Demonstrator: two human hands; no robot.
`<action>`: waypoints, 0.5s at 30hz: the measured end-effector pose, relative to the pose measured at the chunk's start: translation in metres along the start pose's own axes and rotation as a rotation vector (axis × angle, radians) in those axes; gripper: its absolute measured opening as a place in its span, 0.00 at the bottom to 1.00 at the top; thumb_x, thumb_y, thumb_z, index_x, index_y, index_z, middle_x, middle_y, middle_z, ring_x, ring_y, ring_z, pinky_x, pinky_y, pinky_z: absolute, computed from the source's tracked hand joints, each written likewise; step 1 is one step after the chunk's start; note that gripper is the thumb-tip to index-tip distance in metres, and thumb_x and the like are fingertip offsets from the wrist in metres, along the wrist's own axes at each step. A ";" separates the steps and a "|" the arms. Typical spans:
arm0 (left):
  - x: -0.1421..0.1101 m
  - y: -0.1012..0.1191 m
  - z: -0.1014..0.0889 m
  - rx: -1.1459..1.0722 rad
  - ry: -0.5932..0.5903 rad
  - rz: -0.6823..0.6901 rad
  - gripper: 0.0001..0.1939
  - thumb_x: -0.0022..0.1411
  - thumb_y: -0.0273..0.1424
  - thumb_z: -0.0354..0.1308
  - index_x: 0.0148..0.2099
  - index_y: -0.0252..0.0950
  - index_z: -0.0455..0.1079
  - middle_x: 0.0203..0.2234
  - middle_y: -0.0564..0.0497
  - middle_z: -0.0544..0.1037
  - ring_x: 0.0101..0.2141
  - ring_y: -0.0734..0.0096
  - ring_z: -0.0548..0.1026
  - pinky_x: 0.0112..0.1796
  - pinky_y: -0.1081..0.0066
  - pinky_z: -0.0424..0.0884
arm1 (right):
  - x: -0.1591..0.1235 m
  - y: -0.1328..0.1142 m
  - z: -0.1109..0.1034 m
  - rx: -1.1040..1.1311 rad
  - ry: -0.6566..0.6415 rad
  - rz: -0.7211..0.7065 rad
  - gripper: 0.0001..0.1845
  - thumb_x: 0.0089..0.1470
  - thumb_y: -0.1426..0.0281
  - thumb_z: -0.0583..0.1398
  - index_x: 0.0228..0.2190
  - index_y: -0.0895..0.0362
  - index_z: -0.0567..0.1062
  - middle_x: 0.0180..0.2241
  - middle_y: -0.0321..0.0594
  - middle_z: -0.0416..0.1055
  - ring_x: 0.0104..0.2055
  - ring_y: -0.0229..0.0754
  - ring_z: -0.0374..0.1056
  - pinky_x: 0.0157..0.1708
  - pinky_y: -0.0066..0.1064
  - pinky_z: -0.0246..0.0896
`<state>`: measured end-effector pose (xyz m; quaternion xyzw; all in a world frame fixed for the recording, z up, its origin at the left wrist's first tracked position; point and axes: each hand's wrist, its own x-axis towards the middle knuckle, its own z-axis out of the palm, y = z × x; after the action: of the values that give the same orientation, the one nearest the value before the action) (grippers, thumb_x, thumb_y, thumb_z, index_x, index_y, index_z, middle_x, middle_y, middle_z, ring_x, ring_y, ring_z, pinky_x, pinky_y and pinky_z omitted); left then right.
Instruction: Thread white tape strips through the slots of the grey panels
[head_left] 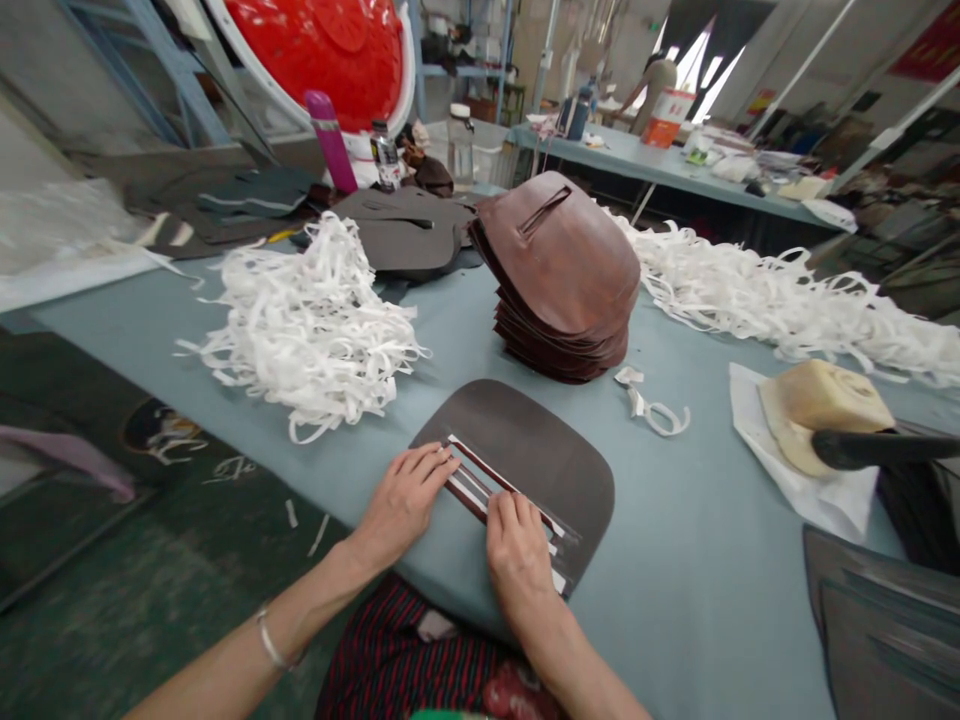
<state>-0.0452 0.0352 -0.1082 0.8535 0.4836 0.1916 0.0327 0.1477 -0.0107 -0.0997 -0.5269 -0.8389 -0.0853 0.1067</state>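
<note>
In the head view, a blue-green table (690,560) is seen in a workshop. A bottle's label (386,152) and the writing on a red banner (926,45) cannot be read. The grey panel (525,435) is laid flat at the table's near edge, its slot (476,472) lined with white strips (559,581). The left hand (401,500) is laid over the slot's far-left end, fingers held together; the right hand (519,550) is arched mid-slot, fingers curled and bunched. Whether anything is pinched by either cannot be told.
</note>
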 end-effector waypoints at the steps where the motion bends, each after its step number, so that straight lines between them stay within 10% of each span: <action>1: 0.000 0.000 0.000 -0.002 0.002 -0.001 0.21 0.63 0.21 0.46 0.57 0.38 0.64 0.52 0.44 0.71 0.56 0.59 0.63 0.53 0.56 0.61 | -0.013 0.007 -0.003 -0.012 0.012 -0.007 0.15 0.56 0.81 0.50 0.41 0.66 0.73 0.36 0.50 0.67 0.39 0.49 0.61 0.38 0.41 0.63; 7: 0.002 -0.001 -0.001 0.004 -0.011 -0.022 0.21 0.63 0.21 0.45 0.57 0.37 0.64 0.52 0.45 0.71 0.56 0.59 0.63 0.54 0.57 0.60 | -0.061 0.037 -0.025 0.007 0.010 -0.004 0.18 0.57 0.82 0.46 0.41 0.66 0.73 0.37 0.51 0.68 0.41 0.50 0.61 0.42 0.43 0.61; 15: -0.001 0.062 -0.001 -0.005 -0.117 0.174 0.24 0.66 0.35 0.47 0.63 0.36 0.55 0.59 0.47 0.64 0.60 0.63 0.58 0.59 0.59 0.53 | -0.062 0.028 -0.013 0.068 0.190 0.076 0.17 0.62 0.67 0.49 0.45 0.62 0.72 0.42 0.49 0.73 0.44 0.50 0.66 0.45 0.43 0.55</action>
<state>0.0046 0.0012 -0.0929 0.9019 0.4044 0.1447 0.0462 0.2001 -0.0558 -0.1029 -0.5441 -0.8067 -0.1023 0.2068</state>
